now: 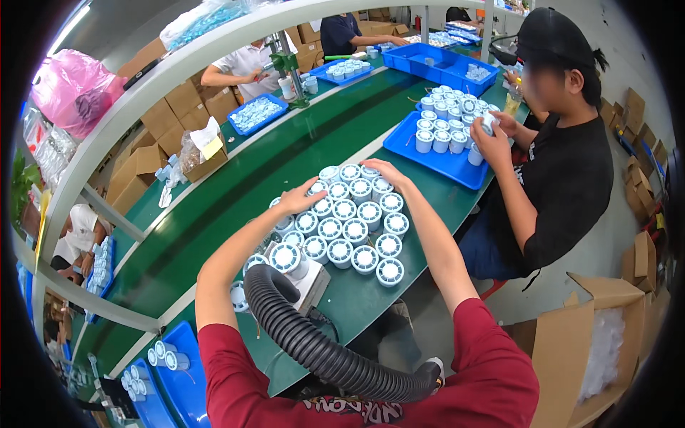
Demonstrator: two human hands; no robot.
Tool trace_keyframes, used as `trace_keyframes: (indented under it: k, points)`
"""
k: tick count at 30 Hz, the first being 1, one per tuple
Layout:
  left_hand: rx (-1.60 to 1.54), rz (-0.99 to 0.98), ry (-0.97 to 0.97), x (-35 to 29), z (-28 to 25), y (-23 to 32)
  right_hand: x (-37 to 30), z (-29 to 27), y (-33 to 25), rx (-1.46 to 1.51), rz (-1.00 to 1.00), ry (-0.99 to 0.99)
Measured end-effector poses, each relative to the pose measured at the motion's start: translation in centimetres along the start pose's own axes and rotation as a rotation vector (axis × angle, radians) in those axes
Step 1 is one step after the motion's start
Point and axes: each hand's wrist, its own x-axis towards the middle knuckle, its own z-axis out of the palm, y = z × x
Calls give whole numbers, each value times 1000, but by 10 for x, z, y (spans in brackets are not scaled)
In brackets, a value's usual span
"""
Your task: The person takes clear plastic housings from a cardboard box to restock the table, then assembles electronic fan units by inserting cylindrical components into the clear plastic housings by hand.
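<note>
Several pale blue-white cylinders (344, 209) with round, slotted tops stand upright in a tight group on the green bench in front of me. At the group's far left edge is my left hand (302, 198), its fingers stretched out and touching the cylinders there. My right hand (385, 174) reaches to the far right edge, fingers extended against the outer cylinders. Neither hand lifts anything, and some fingertips are hidden among the cylinders. Nearer to me, one cylinder (287, 260) sits on a small metal box (308, 285).
A black corrugated hose (314, 335) arches between my arms. To the right, a co-worker (564, 157) holds a cylinder beside a blue tray (399, 146) of cylinders. A green conveyor belt (214, 207) runs beyond the bench. An open carton (564, 357) stands at lower right.
</note>
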Motion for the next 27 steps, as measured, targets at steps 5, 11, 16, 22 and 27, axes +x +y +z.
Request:
trace_keyframes:
  k: [5,11,16,22,27]
  points:
    - [-112,21,-13,-4,-3,-2,-27,16,-4,56,-2,44]
    - [-216,-5,-30,-11,-4,-3,-38,15,-6,48,42,43]
    - [-226,-38,-46,-19,-2,0,-40,13,2,-16,13,61]
    - [-337,-43,-109,-28,-2,-3,-44,20,10,80,-9,133]
    - [-195,-6,-30,-17,6,-15,-41,18,16,39,-60,167]
